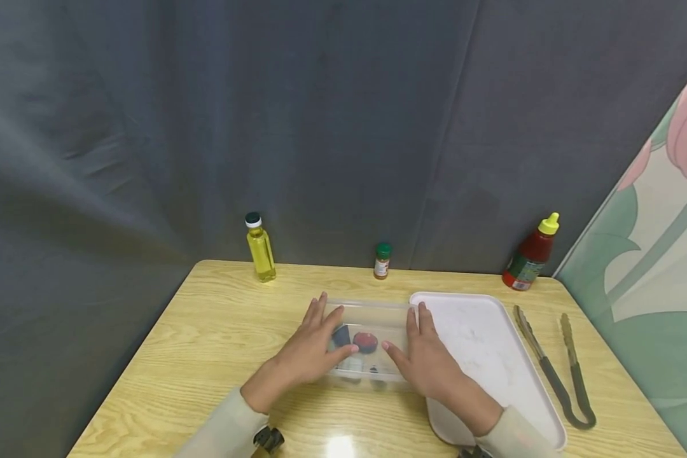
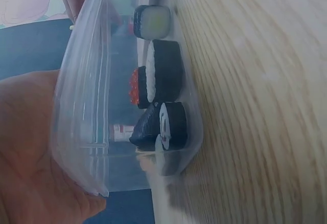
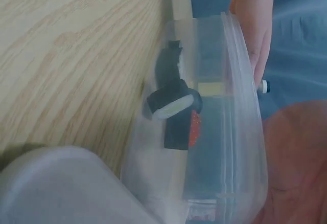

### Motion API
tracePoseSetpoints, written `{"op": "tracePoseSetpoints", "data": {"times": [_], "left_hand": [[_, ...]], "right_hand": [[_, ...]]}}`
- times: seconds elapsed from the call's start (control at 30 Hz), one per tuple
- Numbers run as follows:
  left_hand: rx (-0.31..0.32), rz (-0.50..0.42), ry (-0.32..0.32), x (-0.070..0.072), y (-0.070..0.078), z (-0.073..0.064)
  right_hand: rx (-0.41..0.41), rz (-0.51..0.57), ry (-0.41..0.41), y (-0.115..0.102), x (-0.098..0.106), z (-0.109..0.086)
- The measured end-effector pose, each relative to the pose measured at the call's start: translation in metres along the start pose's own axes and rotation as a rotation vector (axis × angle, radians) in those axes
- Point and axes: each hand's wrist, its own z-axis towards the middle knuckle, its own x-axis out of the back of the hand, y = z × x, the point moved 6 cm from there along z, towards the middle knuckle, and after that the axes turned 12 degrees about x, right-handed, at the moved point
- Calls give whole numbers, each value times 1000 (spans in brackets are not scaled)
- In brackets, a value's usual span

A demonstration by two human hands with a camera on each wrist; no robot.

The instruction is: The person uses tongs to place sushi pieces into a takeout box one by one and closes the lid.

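A clear plastic container [image 1: 386,321] stands on the table with its lid on, between my two hands. My left hand [image 1: 303,351] rests on the lid's left side, fingers spread and thumb over the top. On the right side, my right hand [image 1: 430,359] lies the same way, fingers fairly straight toward the far edge. Inside are several sushi pieces: a roe-topped piece [image 1: 365,342], a dark seaweed-wrapped triangle [image 2: 147,129], a thick roll [image 2: 168,70], a smaller roll [image 2: 176,126] and a pale-centred roll [image 2: 155,22].
A white tray [image 1: 492,356] lies right of the container, partly under my right forearm. Tongs [image 1: 555,375] lie beyond it. Along the back edge stand an oil bottle [image 1: 260,251], a green-capped spice jar [image 1: 381,262] and a red sauce bottle [image 1: 529,257]. A dark curtain [image 1: 320,127] hangs behind.
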Motion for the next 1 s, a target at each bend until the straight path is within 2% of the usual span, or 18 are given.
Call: {"op": "tracePoseSetpoints", "data": {"times": [0.43, 0.6, 1.0], "left_hand": [[-35, 124, 28, 1, 2, 1], [-40, 127, 41, 0, 3, -1], [-93, 133, 90, -6, 1, -2]], "right_hand": [[9, -144, 20, -5, -5, 3], [19, -196, -6, -7, -5, 4], [31, -125, 45, -5, -12, 2]]}}
